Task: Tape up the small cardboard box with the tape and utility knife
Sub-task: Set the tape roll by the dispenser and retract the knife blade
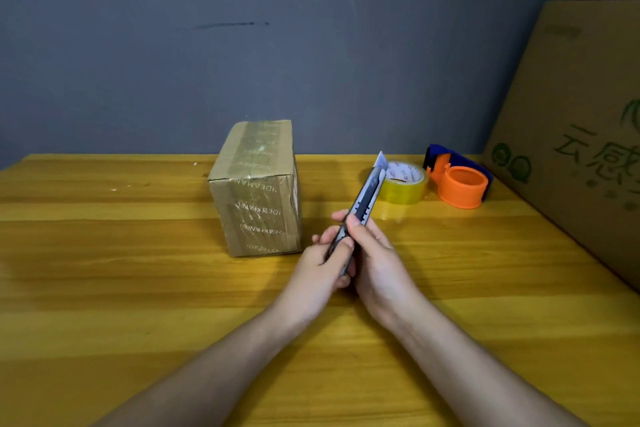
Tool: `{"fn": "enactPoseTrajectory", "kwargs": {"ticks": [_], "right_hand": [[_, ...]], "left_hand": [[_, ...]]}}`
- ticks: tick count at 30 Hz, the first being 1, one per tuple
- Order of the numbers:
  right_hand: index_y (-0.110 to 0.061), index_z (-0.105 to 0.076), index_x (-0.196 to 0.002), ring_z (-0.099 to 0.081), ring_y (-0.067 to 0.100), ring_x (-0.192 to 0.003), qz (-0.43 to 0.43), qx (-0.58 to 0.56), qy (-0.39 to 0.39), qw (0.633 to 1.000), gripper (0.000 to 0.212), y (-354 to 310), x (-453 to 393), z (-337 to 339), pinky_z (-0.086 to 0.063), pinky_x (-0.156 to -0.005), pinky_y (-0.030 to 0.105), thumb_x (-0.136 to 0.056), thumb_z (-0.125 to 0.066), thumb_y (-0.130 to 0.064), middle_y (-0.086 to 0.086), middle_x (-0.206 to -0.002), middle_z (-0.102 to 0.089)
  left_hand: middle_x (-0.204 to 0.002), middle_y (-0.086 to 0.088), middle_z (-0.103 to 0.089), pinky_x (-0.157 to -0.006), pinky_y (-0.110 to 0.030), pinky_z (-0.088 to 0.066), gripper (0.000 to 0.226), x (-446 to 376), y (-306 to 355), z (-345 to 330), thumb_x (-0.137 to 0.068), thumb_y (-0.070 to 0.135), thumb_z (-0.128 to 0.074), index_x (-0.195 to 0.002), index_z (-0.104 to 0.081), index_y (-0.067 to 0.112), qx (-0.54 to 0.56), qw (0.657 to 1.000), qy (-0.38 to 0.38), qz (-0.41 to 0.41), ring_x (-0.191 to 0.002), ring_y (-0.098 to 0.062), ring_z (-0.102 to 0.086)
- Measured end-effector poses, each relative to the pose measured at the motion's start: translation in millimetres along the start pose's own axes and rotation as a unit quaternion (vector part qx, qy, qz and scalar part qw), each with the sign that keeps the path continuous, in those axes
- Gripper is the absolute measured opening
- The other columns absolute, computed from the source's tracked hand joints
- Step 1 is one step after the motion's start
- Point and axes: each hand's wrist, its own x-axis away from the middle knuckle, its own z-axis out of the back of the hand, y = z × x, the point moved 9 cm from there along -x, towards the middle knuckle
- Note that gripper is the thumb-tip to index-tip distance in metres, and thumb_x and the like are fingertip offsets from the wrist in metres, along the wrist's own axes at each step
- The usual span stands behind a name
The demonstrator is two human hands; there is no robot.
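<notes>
The wooden worktop (104, 253) carries the small cardboard box (258, 191), upright and already taped, left of centre. Orange tape dispenser (462, 184) and yellow tape roll (405, 185) stand touching at the far right. Left hand (323, 262) and right hand (375, 255) both grip the utility knife (363, 208), fingers closed round its handle, blade extended.

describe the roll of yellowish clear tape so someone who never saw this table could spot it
On the yellow wooden table, look to the right of the small brown cardboard box, near the back edge. The roll of yellowish clear tape lies flat there, just left of the orange and blue tape dispenser; it alone is translucent with a white printed core.
</notes>
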Motion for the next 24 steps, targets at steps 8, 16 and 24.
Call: {"fn": "enactPoseTrajectory", "kwargs": {"ticks": [8,16,24], "right_hand": [[-0.023,-0.055,-0.114,-0.063,0.013,-0.072,-0.006,0.027,-0.089,0.996,0.024,-6,4,-9,-0.048,-0.043,0.023,-0.092,-0.048,-0.015,0.0,-0.085,-0.07],[-0.024,-0.049,-0.125,-0.063,0.023,-0.05,-0.039,-0.002,-0.153,0.987,0.04,-2,4,-9,-0.052,-0.037,0.029,-0.09,-0.051,-0.004,0.007,-0.101,-0.068],[-0.021,-0.047,-0.129,-0.071,0.023,-0.076,-0.041,-0.007,-0.142,0.989,0.049,3,-2,-4,-0.053,-0.038,0.03,-0.086,-0.055,0.002,0.008,-0.108,-0.07]], "left_hand": [[-0.059,0.0,-0.036,-0.038,-0.013,-0.023,0.018,2,-12,-3,-0.101,0.015,-0.031,-0.089,-0.043,0.009,-0.029,0.996,-0.082,0.021,-0.036,0.002,-0.033],[-0.061,0.004,-0.047,-0.049,-0.021,-0.041,0.013,5,-10,-5,-0.101,0.01,-0.032,-0.102,-0.045,0.009,-0.059,0.986,-0.157,0.005,-0.048,-0.006,-0.041],[-0.069,-0.003,-0.043,-0.054,-0.021,-0.047,0.018,2,-13,-7,-0.099,0.003,-0.032,-0.11,-0.043,0.012,-0.041,0.983,-0.177,0.017,-0.051,-0.004,-0.044]]}}
